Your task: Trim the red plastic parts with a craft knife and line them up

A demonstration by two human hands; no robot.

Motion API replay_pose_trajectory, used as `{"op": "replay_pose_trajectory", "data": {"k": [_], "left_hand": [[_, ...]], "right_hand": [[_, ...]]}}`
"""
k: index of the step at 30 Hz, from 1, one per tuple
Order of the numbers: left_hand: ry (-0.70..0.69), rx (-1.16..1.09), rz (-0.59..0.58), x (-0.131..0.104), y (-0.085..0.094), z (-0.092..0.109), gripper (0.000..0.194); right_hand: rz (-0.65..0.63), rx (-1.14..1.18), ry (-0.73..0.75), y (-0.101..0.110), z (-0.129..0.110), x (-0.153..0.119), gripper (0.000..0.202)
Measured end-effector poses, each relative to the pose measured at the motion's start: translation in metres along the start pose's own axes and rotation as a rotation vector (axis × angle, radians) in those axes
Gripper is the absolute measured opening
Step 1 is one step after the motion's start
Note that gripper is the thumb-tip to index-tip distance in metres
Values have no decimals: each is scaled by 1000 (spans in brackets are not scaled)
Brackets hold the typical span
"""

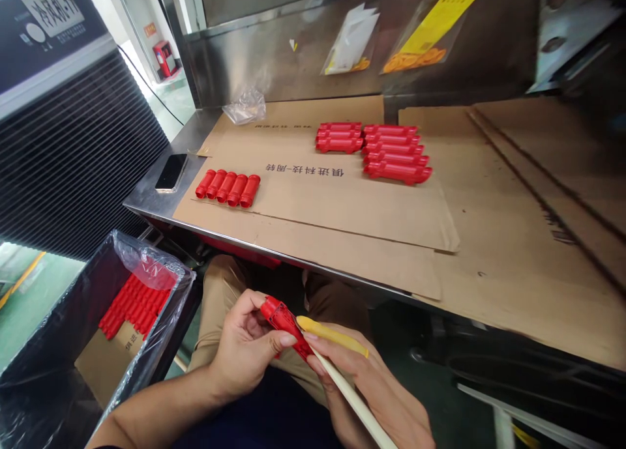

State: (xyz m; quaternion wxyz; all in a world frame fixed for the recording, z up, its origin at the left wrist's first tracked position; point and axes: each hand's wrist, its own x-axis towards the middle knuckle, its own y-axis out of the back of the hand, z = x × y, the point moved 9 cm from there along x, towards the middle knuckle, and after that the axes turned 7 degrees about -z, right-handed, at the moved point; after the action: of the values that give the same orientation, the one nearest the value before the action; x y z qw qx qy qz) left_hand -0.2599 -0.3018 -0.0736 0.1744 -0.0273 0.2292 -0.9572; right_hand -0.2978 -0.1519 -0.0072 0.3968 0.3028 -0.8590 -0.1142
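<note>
My left hand [249, 348] is closed around a red plastic tube [283, 322], thumb along its side, holding it tilted above my lap. My right hand [372, 384] grips a slim cream-coloured stick [355, 400] that slants down toward me; its tip is hidden at the tube. A yellow finger cot [335, 336] covers my right index finger, which reaches the tube's near side. Those right fingertips press against the tube's lower end. On the bench, several short red tubes [228, 188] lie in a row at the left, and longer red parts [396, 154] lie stacked farther back.
Cardboard sheets [303, 201] cover the metal bench. A phone [171, 173] and a crumpled plastic bag [247, 105] lie on its left part. At lower left stands a plastic-lined bin [49, 351] with red parts inside. Clear packets [420, 35] hang on the back panel.
</note>
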Motion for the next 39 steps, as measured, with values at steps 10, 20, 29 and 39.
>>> {"op": "replay_pose_trajectory", "data": {"k": [10,20,29,39], "left_hand": [[11,-9,-16,0,-1,-3,32],[351,-281,-191,0,-10,-24,41],[144,-98,-178,-4,-10,3,51],[258,-146,-15,-4,-2,-9,45]], "right_hand": [[-64,21,-54,0,5,5,35],[7,62,-583,34,61,-1,14],[-238,135,-489,1,52,7,26],[-161,-81,-98,22,1,-1,43]]}}
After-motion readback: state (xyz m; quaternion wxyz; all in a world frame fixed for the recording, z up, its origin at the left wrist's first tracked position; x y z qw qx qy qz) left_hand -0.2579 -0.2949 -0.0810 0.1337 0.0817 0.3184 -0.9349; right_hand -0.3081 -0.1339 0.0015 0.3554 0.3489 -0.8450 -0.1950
